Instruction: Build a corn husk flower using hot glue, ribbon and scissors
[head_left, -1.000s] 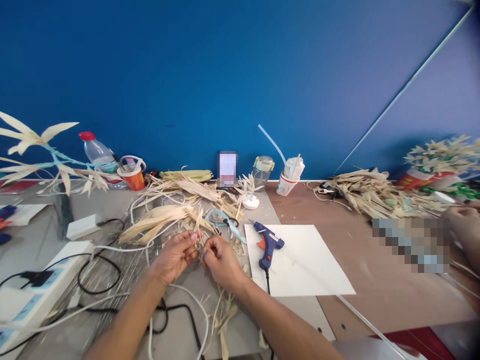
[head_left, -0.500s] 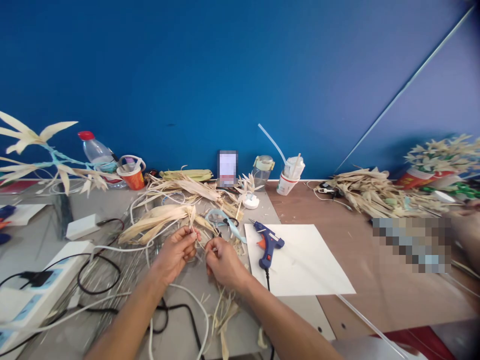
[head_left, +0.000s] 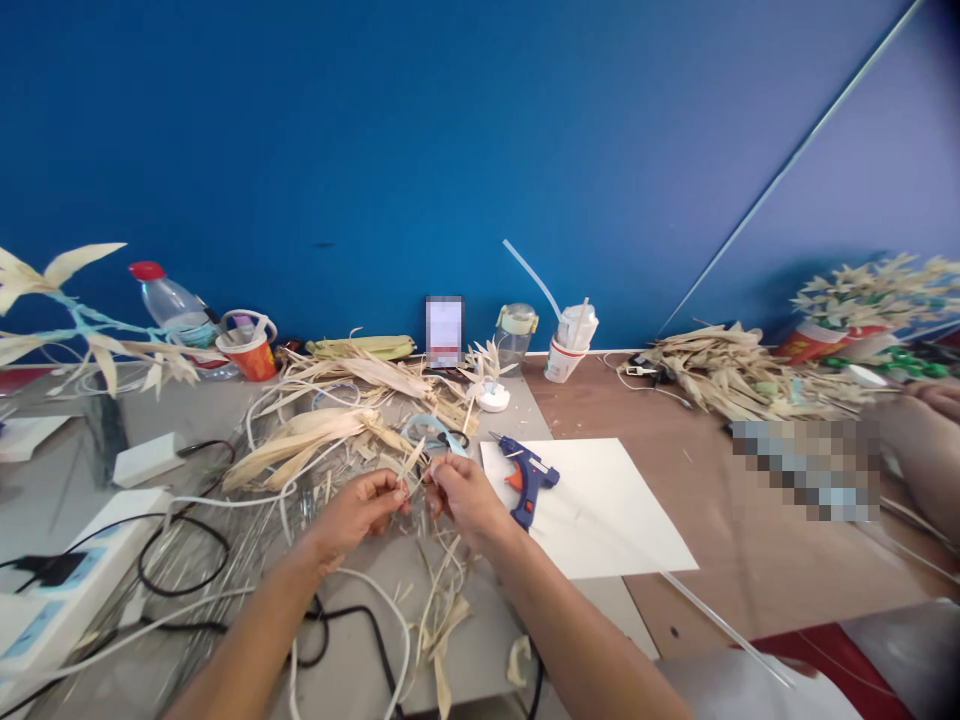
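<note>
My left hand [head_left: 358, 508] and my right hand [head_left: 461, 490] meet over the grey table, both pinched on a thin dry husk strip [head_left: 415, 462] that pokes up between them. A pile of pale corn husks [head_left: 330, 435] lies just beyond my hands. Loose husk scraps [head_left: 439, 620] lie under my right forearm. A blue glue gun [head_left: 527, 474] rests on the corner of a white sheet [head_left: 600, 505], just right of my right hand.
A white power strip [head_left: 71, 575] with black and white cables [head_left: 187, 545] lies at the left. Bottle [head_left: 169, 305], orange cup [head_left: 247, 355], jar [head_left: 514, 335] and white cup [head_left: 566, 350] stand by the blue wall. Another person's hand [head_left: 919, 440] works at the right beside more husks [head_left: 720, 375].
My hands have shifted slightly up and to the right, and my fingertips have come closer together on the strip. The camera view has slid a little, so things sit further left.
</note>
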